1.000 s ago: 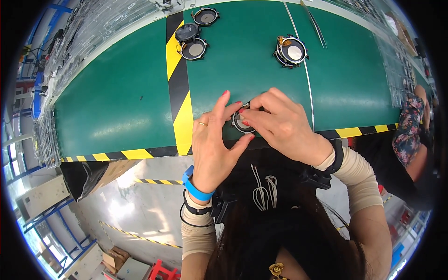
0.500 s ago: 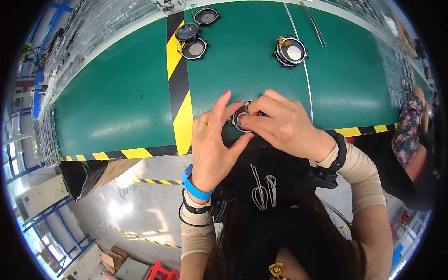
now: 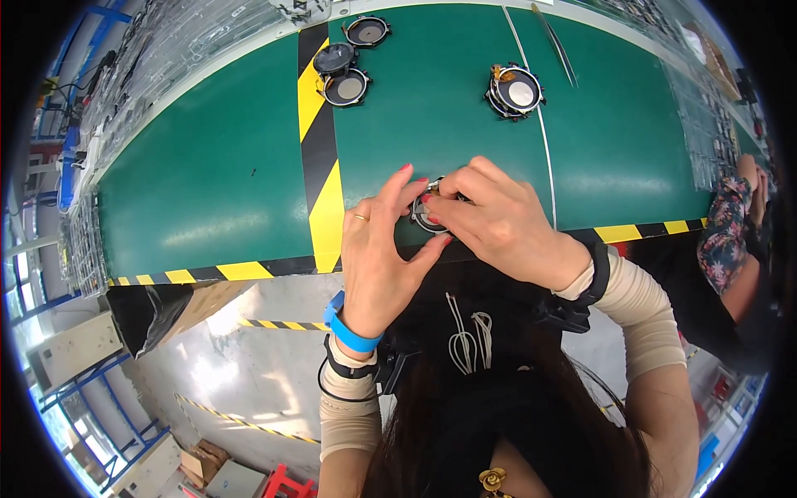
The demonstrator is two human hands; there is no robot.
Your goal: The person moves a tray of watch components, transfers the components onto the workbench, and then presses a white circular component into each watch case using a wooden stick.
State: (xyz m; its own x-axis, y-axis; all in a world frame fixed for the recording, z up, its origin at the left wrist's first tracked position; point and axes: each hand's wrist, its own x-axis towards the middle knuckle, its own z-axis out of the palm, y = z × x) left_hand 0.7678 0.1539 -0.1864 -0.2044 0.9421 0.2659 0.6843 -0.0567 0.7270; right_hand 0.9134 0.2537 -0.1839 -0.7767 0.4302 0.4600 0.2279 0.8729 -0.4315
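A round watch case (image 3: pixel 422 221) with a dark face and silvery rim sits at the table's near edge, largely hidden under my fingers. My left hand (image 3: pixel 375 249) steadies it, thumb at the near side and fingertips at the far side. Over the case, my right hand (image 3: pixel 505 222) has its fingers bent and pressed together on its upper face. An orange-brown bit shows beside those fingertips, but I cannot make out what they pinch.
At the far left of the green table (image 3: pixel 207 183) lie several round watch cases (image 3: pixel 344 86). A stack of similar cases (image 3: pixel 516 93) stands far right, with tweezers (image 3: pixel 556 48) beyond. Another person's patterned sleeve (image 3: pixel 724 224) is at the right edge.
My right fingertips have shifted slightly away from me and left across the watch case. My left hand stays nearly still around it. At the right, the other person's hands have moved.
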